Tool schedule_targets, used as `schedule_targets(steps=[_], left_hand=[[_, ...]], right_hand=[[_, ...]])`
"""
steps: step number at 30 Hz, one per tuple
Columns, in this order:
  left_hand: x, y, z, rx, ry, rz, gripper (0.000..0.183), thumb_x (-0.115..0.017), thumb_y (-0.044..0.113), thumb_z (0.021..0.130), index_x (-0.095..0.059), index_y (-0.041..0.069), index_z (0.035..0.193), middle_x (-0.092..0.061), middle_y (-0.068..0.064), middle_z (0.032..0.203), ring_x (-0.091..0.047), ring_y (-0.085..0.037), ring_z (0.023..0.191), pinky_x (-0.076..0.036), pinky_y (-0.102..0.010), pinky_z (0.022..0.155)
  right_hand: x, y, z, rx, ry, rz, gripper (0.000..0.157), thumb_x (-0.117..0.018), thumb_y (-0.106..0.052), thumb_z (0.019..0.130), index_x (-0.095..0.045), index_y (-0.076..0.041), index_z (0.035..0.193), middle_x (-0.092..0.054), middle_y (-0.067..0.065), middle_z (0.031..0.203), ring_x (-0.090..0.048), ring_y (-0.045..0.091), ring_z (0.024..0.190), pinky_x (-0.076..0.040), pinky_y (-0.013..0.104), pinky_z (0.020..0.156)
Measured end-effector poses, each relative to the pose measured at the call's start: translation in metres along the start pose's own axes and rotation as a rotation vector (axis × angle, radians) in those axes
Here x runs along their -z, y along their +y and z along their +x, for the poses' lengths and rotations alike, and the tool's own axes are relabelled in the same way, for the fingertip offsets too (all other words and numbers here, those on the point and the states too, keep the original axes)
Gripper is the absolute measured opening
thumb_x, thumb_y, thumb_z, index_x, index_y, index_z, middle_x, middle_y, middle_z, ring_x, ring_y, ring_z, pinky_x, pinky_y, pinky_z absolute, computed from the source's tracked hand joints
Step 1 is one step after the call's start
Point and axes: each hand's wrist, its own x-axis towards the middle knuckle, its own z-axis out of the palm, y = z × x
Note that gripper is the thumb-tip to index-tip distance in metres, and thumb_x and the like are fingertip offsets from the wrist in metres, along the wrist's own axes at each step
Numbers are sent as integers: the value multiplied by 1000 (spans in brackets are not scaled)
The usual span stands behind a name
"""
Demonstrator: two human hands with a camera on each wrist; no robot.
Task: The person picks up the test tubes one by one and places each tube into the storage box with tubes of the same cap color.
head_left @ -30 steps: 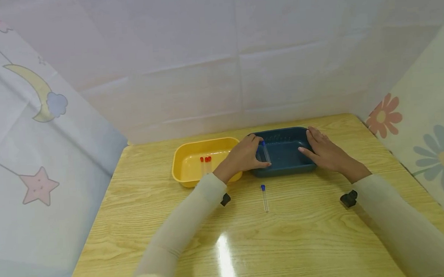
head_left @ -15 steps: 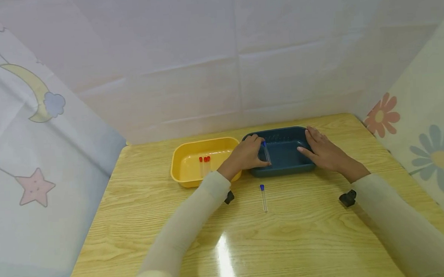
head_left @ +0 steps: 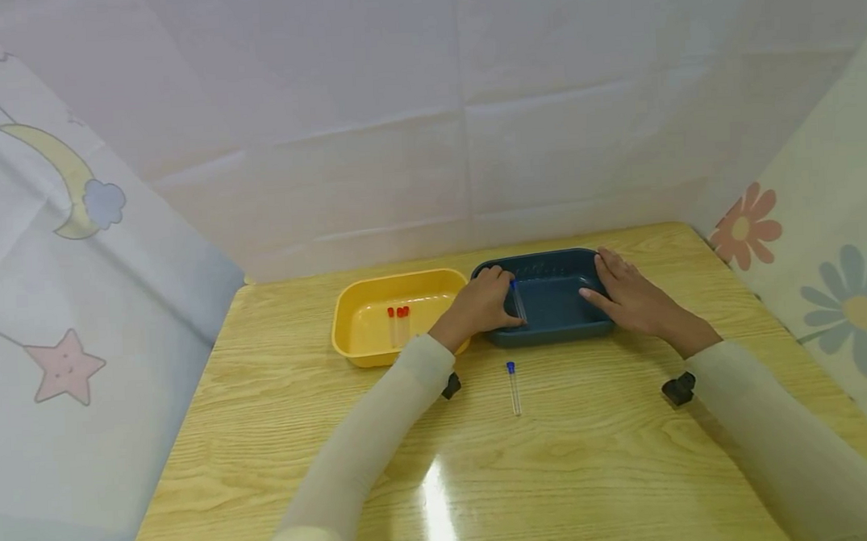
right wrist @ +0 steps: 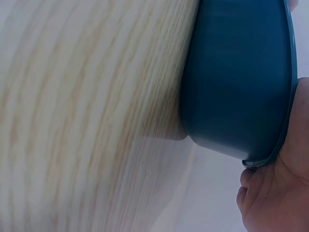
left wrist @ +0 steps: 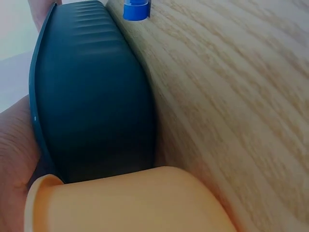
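In the head view my left hand (head_left: 484, 302) reaches into the left end of the dark blue tray (head_left: 563, 333). Its thumb and fingers span a clear test tube with a blue cap (head_left: 520, 303), thumb at the lower end and fingertips by the cap; the palm side is hidden. My right hand (head_left: 634, 298) rests over the tray's right rim with straight fingers, its thumb pointing inward. On the table in front lies another blue-capped test tube (head_left: 515, 390), whose cap also shows in the left wrist view.
A yellow tray (head_left: 350, 351) stands left of the blue one, with several red-capped test tubes (head_left: 399, 324) inside. Both trays sit near the back edge of the wooden table (head_left: 281, 438). Printed cloth (head_left: 370, 144) hangs behind and on both sides.
My left hand has shifted slightly and lowered the blue-capped tube a little inside the blue tray. The right hand stays on the rim. The view has moved slightly.
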Motion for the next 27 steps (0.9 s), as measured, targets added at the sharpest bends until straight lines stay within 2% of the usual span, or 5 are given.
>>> schedule_targets(steps=[14, 27], left_hand=[[-2, 2, 7, 29, -37, 34, 87, -71, 68, 83, -53, 7, 144, -53, -9, 137, -52, -22, 120, -47, -34, 103], [-2, 5, 11, 35, -59, 129, 82, -66, 72, 84, -59, 10, 137, -56, -9, 129, -54, -23, 114, -51, -35, 94]], right_hand=[[-1, 0, 0, -4, 7, -8, 85, -34, -51, 109, 0, 10, 158, 15, 23, 166, 5, 46, 153, -1, 63, 120], [0, -2, 0, -5, 3, -12, 84, -34, -50, 110, 1, 9, 158, 13, 25, 166, 5, 45, 153, 0, 63, 120]])
